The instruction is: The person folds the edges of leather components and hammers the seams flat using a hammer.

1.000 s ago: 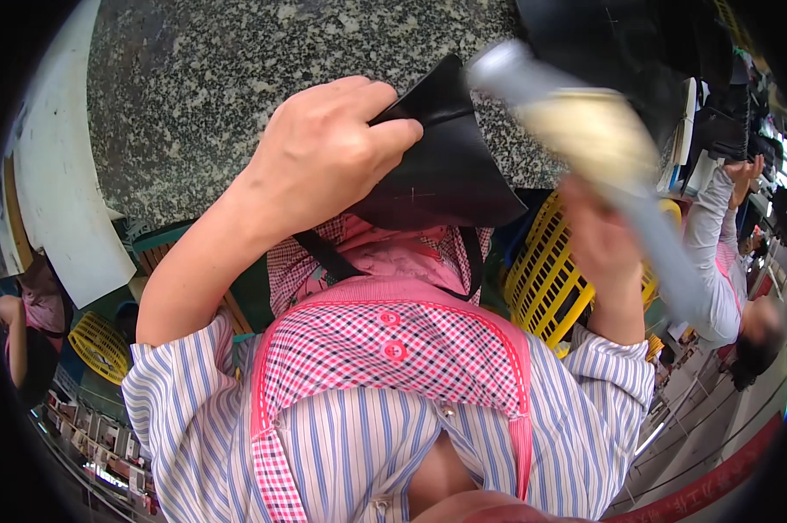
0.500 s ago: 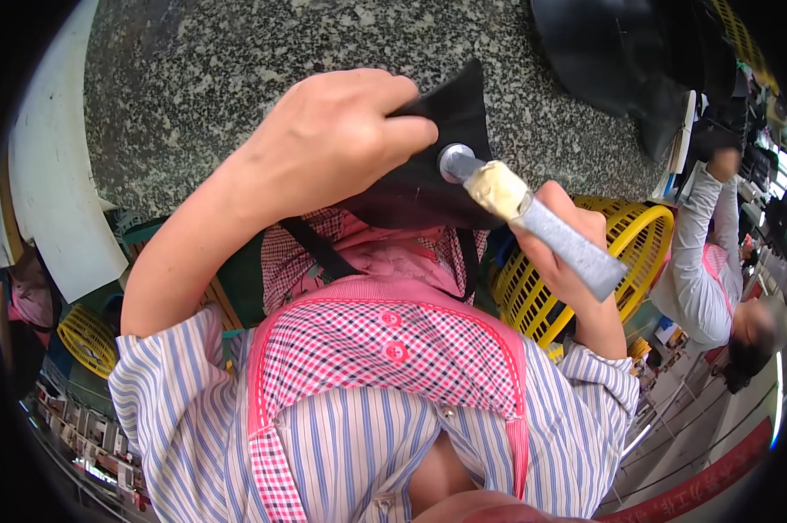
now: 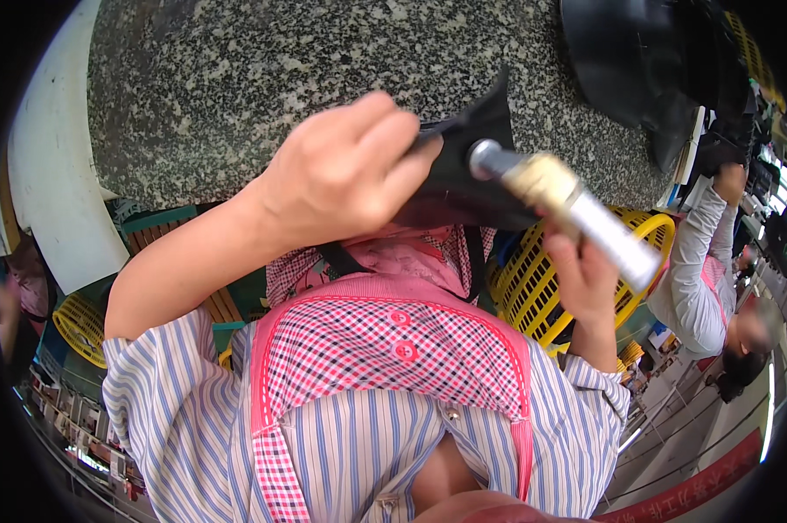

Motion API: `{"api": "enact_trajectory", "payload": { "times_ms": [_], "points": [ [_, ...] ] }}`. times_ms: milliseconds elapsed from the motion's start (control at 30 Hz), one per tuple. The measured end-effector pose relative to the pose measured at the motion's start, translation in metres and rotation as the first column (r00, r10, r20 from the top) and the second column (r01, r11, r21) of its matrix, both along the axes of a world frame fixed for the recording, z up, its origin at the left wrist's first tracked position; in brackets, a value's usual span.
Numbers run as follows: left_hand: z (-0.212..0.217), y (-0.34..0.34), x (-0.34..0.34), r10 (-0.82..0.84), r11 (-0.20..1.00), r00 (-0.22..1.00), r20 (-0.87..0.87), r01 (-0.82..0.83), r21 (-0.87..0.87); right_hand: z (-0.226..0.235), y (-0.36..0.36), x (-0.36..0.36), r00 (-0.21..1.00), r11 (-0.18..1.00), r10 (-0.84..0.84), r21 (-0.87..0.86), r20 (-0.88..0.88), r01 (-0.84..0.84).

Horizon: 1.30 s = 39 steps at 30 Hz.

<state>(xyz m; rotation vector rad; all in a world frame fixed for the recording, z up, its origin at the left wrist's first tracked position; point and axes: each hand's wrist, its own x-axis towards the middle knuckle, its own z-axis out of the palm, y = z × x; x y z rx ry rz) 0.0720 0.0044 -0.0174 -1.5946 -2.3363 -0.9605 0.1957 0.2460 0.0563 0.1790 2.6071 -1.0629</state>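
Note:
My left hand (image 3: 345,170) is closed, pinching the folded edge of a black, leather-like sheet piece (image 3: 463,187) at the near edge of the stone slab. One pointed corner of the piece stands up. In my right hand (image 3: 581,270) is a hammer (image 3: 546,185), with a round metal face, a yellowish wrapped middle and a long silver end blurred by motion. Its round face is over the black piece; whether they touch I cannot tell. My fingers hide the grip.
The speckled granite slab (image 3: 306,61) spans the far side. Black sheet pieces (image 3: 624,61) lie at its far right. A yellow plastic basket (image 3: 541,296) stands below its right edge, a white board (image 3: 57,183) at left. Another person (image 3: 698,279) works at the right.
The hammer and my right hand have shifted slightly right. The black piece has moved right too, and its edge is now more folded up at my left fingers.

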Motion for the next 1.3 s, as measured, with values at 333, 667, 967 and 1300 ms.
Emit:
{"api": "enact_trajectory", "payload": {
  "times_ms": [333, 667, 967, 1300],
  "points": [
    [0.004, 0.010, -0.004, 0.128, 0.991, 0.966, 0.226, -0.135, 0.017, 0.007, -0.016, -0.042, 0.967, 0.960, 0.115, 0.275, -0.227, -0.049],
    [-0.004, 0.004, 0.008, 0.065, 0.998, 0.997, -0.048, -0.066, -0.012, 0.014, -0.023, -0.028, 0.979, 0.967, 0.203, 0.158, 0.008, -0.202],
    [-0.008, -0.015, -0.005, -0.118, 0.988, 0.961, -0.249, 0.139, 0.066, 0.002, -0.021, -0.010, 0.988, 0.974, 0.154, 0.163, 0.019, -0.155],
    [-0.005, 0.001, -0.004, 0.105, 0.980, 0.975, 0.196, -0.135, 0.144, 0.013, -0.028, -0.031, 0.937, 0.981, -0.114, 0.113, -0.331, 0.160]
  ]
}}
